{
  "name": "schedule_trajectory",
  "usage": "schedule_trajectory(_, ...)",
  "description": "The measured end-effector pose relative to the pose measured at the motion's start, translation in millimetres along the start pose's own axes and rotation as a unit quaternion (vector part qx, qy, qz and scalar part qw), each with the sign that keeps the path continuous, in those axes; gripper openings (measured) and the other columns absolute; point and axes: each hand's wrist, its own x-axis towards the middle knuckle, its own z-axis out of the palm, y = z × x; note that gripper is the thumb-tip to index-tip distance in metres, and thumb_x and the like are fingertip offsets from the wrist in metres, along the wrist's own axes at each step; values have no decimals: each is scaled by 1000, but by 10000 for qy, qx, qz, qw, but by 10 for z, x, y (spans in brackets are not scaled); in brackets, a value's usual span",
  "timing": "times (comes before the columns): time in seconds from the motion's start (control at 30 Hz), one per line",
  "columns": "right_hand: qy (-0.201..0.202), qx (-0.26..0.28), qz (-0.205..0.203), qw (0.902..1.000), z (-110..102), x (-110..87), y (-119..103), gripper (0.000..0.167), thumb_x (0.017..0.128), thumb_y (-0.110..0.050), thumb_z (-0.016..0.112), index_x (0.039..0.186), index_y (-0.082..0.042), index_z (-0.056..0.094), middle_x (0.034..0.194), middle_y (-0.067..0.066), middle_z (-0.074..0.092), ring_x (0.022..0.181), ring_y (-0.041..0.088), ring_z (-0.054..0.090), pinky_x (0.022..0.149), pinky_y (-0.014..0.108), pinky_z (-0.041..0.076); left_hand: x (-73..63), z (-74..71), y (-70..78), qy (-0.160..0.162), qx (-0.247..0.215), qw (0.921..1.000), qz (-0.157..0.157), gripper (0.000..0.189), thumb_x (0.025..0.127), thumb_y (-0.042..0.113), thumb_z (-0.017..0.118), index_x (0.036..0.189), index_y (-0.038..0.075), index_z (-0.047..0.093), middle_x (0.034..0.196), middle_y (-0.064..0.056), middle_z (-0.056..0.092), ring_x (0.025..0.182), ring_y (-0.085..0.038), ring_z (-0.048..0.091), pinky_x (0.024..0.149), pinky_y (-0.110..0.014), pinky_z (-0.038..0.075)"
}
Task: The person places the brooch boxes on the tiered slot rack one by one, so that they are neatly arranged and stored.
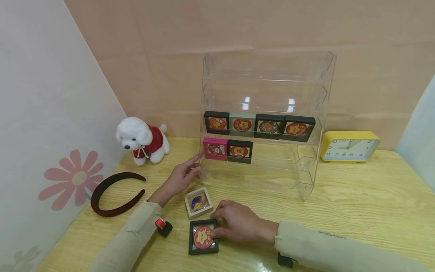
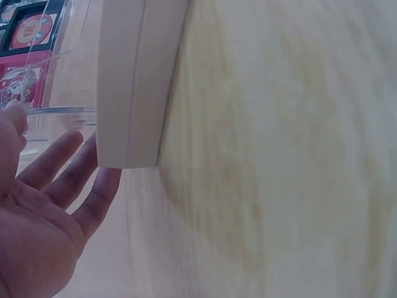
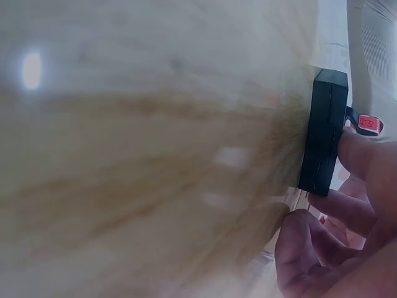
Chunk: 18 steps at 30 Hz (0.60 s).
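My left hand [image 1: 180, 178] touches the lower left side of a clear tiered acrylic rack [image 1: 261, 175]. In the left wrist view its fingers [image 2: 53, 161] are spread, partly hidden behind a pale wooden display frame [image 2: 127, 87]. That frame holds a dark round badge and lies on the table before the rack. Just in front of it lies a black display frame [image 1: 192, 241] with a red round star badge [image 1: 202, 237]. My right hand [image 1: 239, 223] holds this black frame by its right edge, thumb on the front; the right wrist view shows the frame edge-on.
Several framed badges, including a black one [image 1: 299, 119], stand on the rack's middle tier; a pink frame [image 1: 212, 140] and another black one sit below. Left are a plush dog [image 1: 156, 139] and a dark red headband [image 1: 98, 194]. A yellow clock [image 1: 350, 146] stands right.
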Motion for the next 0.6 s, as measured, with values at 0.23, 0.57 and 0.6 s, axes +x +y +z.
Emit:
schedule_trajectory(0.23,-68,358,-37,9993,19,9,15,39,83,-45,71,105,-13,72,94,-13,56,82,1,51,72,21,45,23,37,-204,83,83,9999,112,45,98,3,49,141,-7,37,113,-33,57,78,-35,64,67,-42,53)
schedule_trajectory(0.57,22,850,-68,9964,30,21,22,27,81,-38,76,93,-14,70,83,-16,56,72,3,50,65,21,41,50,50,-380,141,120,9998,14,47,99,9,50,144,1,39,115,-29,59,78,-30,65,66,-38,53)
schedule_trajectory(0.6,27,886,-60,9960,28,20,20,27,80,-37,76,93,-14,70,82,-16,56,72,3,50,65,21,42,50,47,-392,139,128,9998,41,47,99,10,50,143,1,39,115,-28,59,78,-29,65,66,-36,53)
